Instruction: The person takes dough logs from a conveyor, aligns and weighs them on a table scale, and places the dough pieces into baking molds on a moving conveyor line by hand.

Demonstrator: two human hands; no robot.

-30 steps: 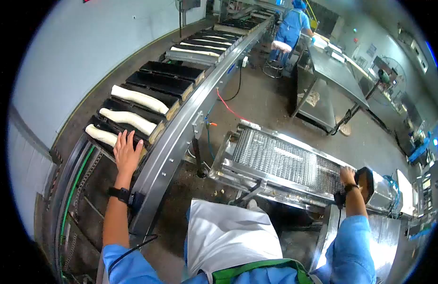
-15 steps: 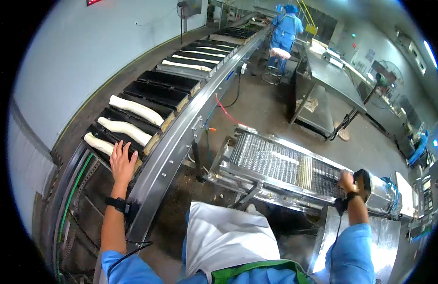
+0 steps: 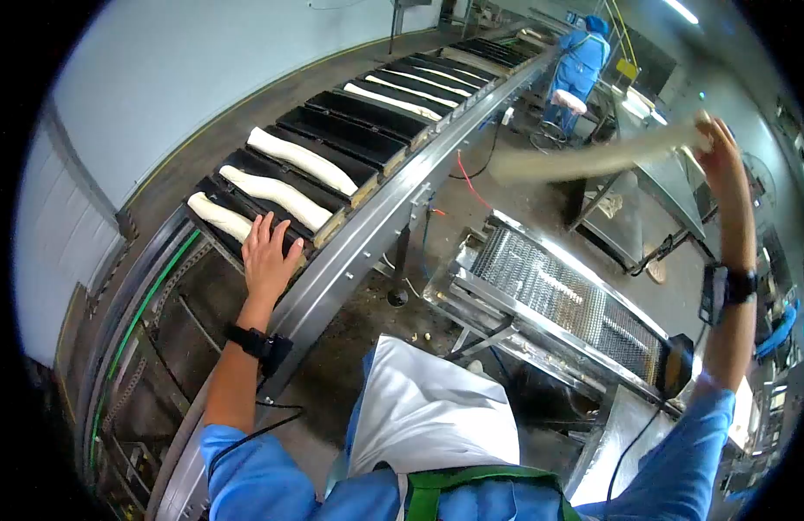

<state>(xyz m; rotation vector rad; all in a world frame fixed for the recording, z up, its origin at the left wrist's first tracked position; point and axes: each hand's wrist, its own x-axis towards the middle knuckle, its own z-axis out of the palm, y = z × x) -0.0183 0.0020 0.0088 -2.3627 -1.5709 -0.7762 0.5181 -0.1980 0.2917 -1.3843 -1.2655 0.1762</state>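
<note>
My left hand (image 3: pixel 269 253) lies with its fingers spread over the right end of the nearest black baking pan (image 3: pixel 231 238), by the dough strip (image 3: pixel 218 214) in it. Two more pans just beyond hold long pale dough strips, the nearer dough strip (image 3: pixel 276 195) and the farther dough strip (image 3: pixel 302 160). Raised at the right, my right hand (image 3: pixel 721 149) is closed on one end of another dough strip (image 3: pixel 593 163). That strip stretches out to the left in the air, smeared by motion.
Several pans run up the metal conveyor rail (image 3: pixel 367 234) on the left. Below my right arm stands a wire mesh conveyor (image 3: pixel 549 282). A co-worker in blue (image 3: pixel 580 65) stands at the far end, near a steel table (image 3: pixel 667 187).
My right hand has risen from the mesh conveyor, lifting a dough strip off it. My left hand stays at the nearest pan. The whole view has shifted.
</note>
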